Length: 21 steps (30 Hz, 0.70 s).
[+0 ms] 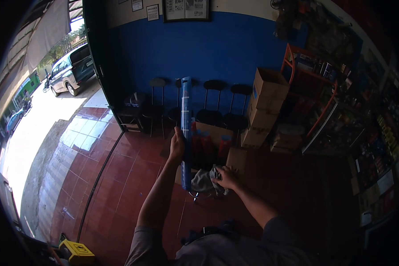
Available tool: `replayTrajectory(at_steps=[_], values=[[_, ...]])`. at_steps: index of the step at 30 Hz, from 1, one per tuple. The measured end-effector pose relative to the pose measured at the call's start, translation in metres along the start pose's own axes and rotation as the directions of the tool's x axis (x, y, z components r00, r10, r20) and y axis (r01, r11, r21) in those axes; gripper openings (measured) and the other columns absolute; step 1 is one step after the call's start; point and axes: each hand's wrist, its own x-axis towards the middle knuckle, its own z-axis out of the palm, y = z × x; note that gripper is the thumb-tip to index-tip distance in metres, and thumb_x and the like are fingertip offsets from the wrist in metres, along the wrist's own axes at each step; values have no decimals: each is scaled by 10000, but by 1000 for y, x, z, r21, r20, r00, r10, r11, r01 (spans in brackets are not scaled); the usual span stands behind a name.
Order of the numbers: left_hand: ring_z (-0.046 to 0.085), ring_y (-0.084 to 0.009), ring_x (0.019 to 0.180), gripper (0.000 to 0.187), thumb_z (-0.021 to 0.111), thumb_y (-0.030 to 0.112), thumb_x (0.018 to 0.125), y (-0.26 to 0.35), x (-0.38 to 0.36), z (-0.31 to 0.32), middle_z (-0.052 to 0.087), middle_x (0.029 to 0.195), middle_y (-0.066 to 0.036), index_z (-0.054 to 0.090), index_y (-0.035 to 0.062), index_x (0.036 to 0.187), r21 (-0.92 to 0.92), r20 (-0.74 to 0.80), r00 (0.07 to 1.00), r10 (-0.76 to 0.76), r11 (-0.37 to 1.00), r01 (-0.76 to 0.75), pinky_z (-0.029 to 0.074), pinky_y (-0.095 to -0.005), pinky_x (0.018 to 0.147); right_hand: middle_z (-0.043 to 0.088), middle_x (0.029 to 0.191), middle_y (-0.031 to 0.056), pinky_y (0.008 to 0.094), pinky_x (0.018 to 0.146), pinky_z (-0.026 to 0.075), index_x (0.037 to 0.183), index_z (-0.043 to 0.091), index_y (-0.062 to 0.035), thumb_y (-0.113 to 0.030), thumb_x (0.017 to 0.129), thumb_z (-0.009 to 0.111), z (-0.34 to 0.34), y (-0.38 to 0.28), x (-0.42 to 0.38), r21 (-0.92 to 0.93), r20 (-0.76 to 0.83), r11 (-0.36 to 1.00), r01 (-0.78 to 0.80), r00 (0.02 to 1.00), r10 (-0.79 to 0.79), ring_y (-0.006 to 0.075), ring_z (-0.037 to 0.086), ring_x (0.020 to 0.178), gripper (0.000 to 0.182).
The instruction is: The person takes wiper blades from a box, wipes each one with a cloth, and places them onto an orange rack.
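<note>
My left hand [177, 146] is closed around a long, narrow blue package [185, 111] with pale marks along its side, held upright in front of me. In my right hand [228, 178] is a crumpled grey cloth [205, 181], gripped near the foot of the package. Just behind both hands stands an open cardboard box [236, 160] with several red and blue items [206, 145] in it. The package hides part of that box.
Black chairs [213, 85] line the blue wall. Stacked cartons [264, 108] stand beside an orange-framed shelf [312, 62] at the right. A yellow case [77, 252] lies on the red tiled floor at lower left. Outside the wide doorway is a parked car [68, 73].
</note>
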Motion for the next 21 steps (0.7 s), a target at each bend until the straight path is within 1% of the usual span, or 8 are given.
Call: replayTrajectory(at_steps=[2, 4, 9, 12, 13, 16, 18, 21], values=[[535, -88, 575, 630, 362, 616, 1076, 14, -9, 27, 514, 674, 24, 666, 77, 961, -6, -16, 994, -109, 994, 109, 455, -270, 537, 600, 1374, 231, 565, 1104, 408, 1411, 602, -120, -565, 910, 712, -27, 0, 14, 189, -21, 979, -77, 996, 82, 412, 495, 1378, 679], [485, -109, 496, 587, 412, 613, 1065, 1, -1, 53, 476, 635, 35, 640, 92, 918, -18, 154, 938, -311, 948, 317, 428, -283, 475, 729, 1147, 173, 291, 849, 544, 1359, 629, -41, -462, 996, 672, -32, 25, 56, 676, -189, 730, 98, 981, 43, 197, 710, 980, 557], [525, -129, 572, 439, 494, 507, 1068, -55, 30, 140, 540, 718, 6, 622, 118, 911, -269, 621, 717, -316, 773, 574, 461, -301, 528, 714, 1162, 101, 254, 772, 530, 1584, 343, -84, -308, 1038, 639, -183, 31, 68, 922, -230, 318, 220, 973, -7, 101, 644, 881, 660], [559, -140, 635, 427, 492, 490, 1072, -30, 2, 221, 584, 799, -11, 629, 95, 988, -182, 590, 733, -339, 828, 530, 488, -327, 573, 704, 979, 50, 261, 675, 512, 1630, 253, -94, -248, 1040, 643, -233, 71, 59, 664, -515, 608, 435, 856, -49, 84, 607, 797, 724], [559, -140, 635, 427, 492, 490, 1072, -25, -3, 250, 584, 799, -11, 629, 95, 988, -175, 606, 722, -333, 830, 530, 488, -327, 573, 675, 947, 28, 268, 693, 505, 1643, 235, -119, -151, 1019, 656, -247, 83, 55, 786, -496, 398, 472, 867, -49, 82, 598, 809, 753], [597, -146, 704, 435, 464, 470, 1083, -31, 3, 329, 619, 874, -36, 629, 69, 1117, -105, 552, 780, -295, 903, 416, 518, -345, 626, 664, 977, 42, 272, 752, 506, 1650, 217, -140, -108, 999, 665, -292, 144, 41, 768, -436, 496, 405, 898, -58, 90, 613, 870, 791], [657, -159, 821, 455, 458, 439, 1091, -60, 32, 374, 637, 939, -50, 587, 63, 1313, 196, 468, 877, 106, 956, -220, 551, -331, 699, 676, 1027, 88, 304, 794, 521, 1652, 207, -143, -92, 984, 670, -307, 192, 40, 652, -490, 660, 374, 872, -10, 146, 650, 917, 814], [696, -183, 920, 456, 496, 316, 1089, -57, 58, 436, 662, 1041, -92, 488, 76, 1477, -112, 450, 890, -74, 984, 139, 572, -342, 802, 683, 1115, 176, 378, 868, 540, 1654, 196, -160, -70, 963, 665, -316, 258, 44, 401, -657, 840, 365, 754, -13, 270, 687, 1032, 839]])
